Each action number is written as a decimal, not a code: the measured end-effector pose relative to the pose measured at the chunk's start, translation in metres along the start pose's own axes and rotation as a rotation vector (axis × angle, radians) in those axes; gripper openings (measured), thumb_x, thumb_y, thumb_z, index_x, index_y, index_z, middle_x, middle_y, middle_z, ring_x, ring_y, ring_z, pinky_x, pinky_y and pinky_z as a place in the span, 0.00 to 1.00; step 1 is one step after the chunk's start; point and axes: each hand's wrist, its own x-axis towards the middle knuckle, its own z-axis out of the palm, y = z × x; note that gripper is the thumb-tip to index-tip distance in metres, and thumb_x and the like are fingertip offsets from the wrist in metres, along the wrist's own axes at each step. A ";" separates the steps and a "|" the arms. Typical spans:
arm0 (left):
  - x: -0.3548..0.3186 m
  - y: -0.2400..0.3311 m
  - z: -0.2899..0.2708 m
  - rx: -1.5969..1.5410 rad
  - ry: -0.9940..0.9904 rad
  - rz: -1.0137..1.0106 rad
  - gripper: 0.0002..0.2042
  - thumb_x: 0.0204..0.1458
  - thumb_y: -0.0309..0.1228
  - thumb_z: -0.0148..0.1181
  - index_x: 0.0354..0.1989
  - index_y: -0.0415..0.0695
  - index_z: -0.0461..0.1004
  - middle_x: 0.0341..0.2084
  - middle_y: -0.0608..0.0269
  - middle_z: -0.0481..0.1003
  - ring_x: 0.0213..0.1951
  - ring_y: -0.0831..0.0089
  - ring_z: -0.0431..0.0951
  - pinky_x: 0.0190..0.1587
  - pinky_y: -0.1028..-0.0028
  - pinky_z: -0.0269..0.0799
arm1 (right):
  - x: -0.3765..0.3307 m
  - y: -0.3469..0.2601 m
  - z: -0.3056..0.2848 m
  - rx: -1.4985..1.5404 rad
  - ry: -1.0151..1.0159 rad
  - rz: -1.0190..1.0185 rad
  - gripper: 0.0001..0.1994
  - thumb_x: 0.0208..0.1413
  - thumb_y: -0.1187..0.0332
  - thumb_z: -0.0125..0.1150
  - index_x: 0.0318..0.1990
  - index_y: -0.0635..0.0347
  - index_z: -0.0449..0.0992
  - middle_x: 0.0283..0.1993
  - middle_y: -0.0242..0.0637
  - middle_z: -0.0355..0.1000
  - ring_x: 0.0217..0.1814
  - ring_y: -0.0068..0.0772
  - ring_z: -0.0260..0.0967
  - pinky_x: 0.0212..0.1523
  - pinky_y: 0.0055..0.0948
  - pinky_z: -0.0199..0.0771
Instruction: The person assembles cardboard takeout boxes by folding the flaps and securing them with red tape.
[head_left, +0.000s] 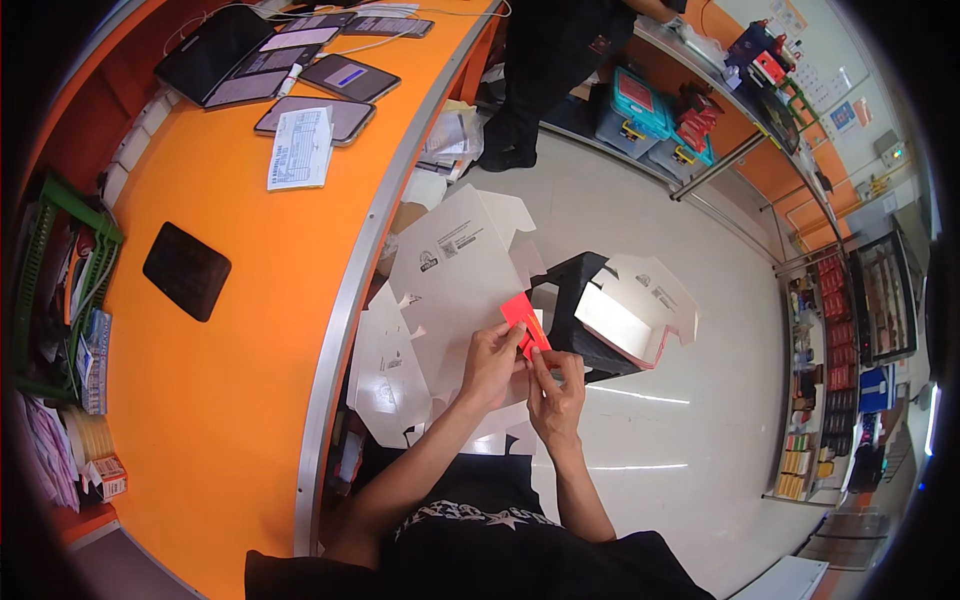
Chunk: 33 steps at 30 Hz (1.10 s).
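Observation:
My left hand (492, 365) and my right hand (558, 392) meet in front of me and both pinch a small red tag-like piece (522, 318) that sticks up between the fingertips. Just behind the hands lies a flat, unfolded white cardboard box (455, 275) with printed marks. To the right of the red piece stands a partly folded box (610, 315), black outside and white inside. My forearms come up from the lower edge over my black clothing.
An orange curved counter (230, 330) runs along my left, carrying several tablets and phones (270, 70), a paper sheet (300, 148) and a black pad (186, 270). A green crate (50, 280) sits far left. A person in black (545, 70) stands ahead. Shelves of goods (840, 340) line the right.

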 end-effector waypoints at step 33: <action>-0.005 -0.044 0.004 0.739 0.148 0.244 0.14 0.56 0.37 0.52 0.33 0.36 0.75 0.19 0.55 0.75 0.21 0.73 0.71 0.27 0.70 0.66 | -0.017 0.029 0.001 -0.119 -0.070 0.114 0.09 0.44 0.73 0.63 0.20 0.63 0.68 0.21 0.41 0.65 0.22 0.44 0.65 0.22 0.39 0.64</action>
